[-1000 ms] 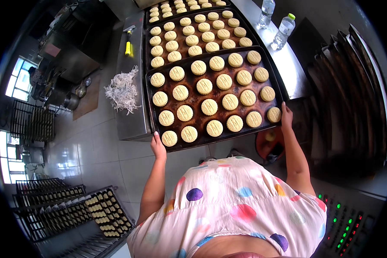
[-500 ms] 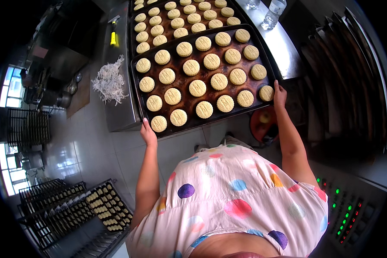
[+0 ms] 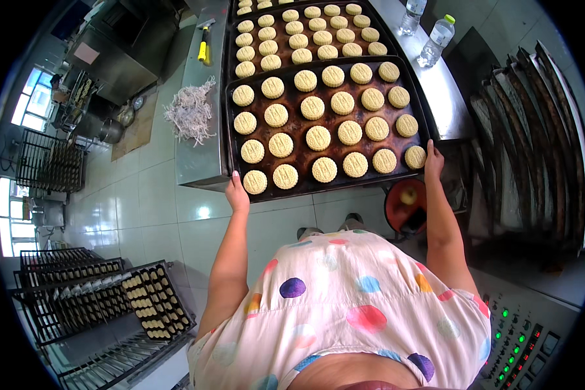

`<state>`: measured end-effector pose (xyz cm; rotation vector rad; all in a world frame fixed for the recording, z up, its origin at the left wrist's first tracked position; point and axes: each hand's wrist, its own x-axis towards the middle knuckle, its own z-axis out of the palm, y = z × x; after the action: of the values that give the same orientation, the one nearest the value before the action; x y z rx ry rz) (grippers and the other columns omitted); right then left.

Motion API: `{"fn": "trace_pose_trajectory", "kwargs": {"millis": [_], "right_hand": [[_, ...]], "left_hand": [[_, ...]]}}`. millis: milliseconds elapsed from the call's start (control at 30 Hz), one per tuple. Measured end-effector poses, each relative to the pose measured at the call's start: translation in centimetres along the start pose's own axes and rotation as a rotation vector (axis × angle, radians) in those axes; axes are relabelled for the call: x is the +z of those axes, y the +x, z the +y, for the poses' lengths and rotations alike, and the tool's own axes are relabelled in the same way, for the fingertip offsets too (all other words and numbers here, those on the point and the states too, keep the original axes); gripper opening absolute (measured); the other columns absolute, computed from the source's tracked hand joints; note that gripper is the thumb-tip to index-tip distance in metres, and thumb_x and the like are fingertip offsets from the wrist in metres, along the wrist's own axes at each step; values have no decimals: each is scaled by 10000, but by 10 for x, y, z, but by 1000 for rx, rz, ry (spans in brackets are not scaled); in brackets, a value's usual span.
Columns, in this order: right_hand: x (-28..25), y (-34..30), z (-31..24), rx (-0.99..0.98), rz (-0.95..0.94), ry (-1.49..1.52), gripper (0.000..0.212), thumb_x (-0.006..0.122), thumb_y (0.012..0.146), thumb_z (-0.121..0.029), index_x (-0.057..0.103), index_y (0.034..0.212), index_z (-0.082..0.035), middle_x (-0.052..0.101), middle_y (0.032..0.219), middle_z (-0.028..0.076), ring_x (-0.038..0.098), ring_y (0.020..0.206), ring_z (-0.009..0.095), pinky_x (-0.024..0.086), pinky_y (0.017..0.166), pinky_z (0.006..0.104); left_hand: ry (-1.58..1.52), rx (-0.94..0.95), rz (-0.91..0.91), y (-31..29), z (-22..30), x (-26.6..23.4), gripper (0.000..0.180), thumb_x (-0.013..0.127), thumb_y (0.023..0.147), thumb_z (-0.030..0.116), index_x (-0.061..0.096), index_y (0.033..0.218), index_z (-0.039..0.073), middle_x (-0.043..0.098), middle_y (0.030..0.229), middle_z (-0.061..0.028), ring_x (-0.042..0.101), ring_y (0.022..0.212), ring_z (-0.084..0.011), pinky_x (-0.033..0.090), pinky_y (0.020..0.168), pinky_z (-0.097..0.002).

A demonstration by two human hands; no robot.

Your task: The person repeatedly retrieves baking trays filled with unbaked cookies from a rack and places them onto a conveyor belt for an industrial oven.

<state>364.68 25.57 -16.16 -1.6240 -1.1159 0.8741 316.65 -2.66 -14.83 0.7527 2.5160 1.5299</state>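
A dark baking tray [image 3: 297, 131] lies before me, holding rows of round, pale yellow mooncakes [image 3: 318, 138] with scalloped rims and stamped tops. My left hand [image 3: 238, 193] grips its near left corner, thumb on the rim. At the near right corner my right hand [image 3: 434, 160] holds the rim, with the fingers underneath mostly hidden. The tray's near part juts past the counter's end over the floor. Just beyond it, a second baking tray [image 3: 284, 52] bears more mooncakes. The front tray seems to overlap that one's near edge.
On the metal counter [image 3: 203, 166] sit a heap of shredded white strips [image 3: 190, 112], a yellow-handled scraper [image 3: 203, 51] and two water bottles [image 3: 437, 42]. Dark trays stand upright at right, above a control panel [image 3: 523, 338]. A red basin [image 3: 403, 203] is below. Tray racks [image 3: 78, 292] stand left.
The whole scene has shifted slightly right and down in view. Both hands keep their hold on the tray, which looks nearly unmoved relative to the counter.
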Motion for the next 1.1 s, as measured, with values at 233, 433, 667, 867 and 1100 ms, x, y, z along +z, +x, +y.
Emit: {"fn": "trace_pose_trajectory", "kwargs": {"millis": [233, 433, 667, 867, 1100], "right_hand": [[2, -5, -2, -30, 17, 38, 524, 562, 850, -429, 619, 819, 90, 587, 688, 75, 474, 651, 109, 435, 641, 293], [-2, -6, 0, -44, 2, -9, 520, 558, 853, -422, 609, 803, 94, 586, 671, 100, 465, 648, 110, 436, 640, 298], [-1, -6, -1, -60, -8, -26, 521, 543, 860, -413, 597, 792, 100, 585, 661, 118, 456, 648, 117, 428, 637, 329], [-2, -6, 2, -73, 15, 1, 513, 557, 851, -412, 617, 844, 97, 610, 700, 132, 504, 662, 137, 437, 653, 324], [-1, -6, -2, -53, -6, -23, 517, 555, 850, -420, 615, 828, 93, 602, 686, 124, 498, 653, 133, 441, 649, 320]], "left_hand": [[11, -7, -35, 1, -7, -1, 541, 409, 915, 414, 582, 825, -90, 580, 733, -257, 529, 670, -380, 401, 652, -424], [52, -22, -49, 0, 1, -2, 544, 415, 912, 420, 579, 817, -90, 575, 731, -257, 521, 661, -373, 398, 651, -428], [66, -59, -53, 2, 1, -5, 534, 413, 908, 429, 578, 811, -70, 565, 720, -251, 502, 657, -390, 392, 639, -434], [87, -52, -39, 2, 4, -5, 551, 412, 904, 442, 570, 776, -70, 560, 708, -256, 498, 663, -416, 385, 626, -448], [76, -70, -31, 3, -4, -2, 562, 407, 904, 454, 581, 775, -65, 557, 699, -258, 497, 658, -417, 389, 626, -448]]}}
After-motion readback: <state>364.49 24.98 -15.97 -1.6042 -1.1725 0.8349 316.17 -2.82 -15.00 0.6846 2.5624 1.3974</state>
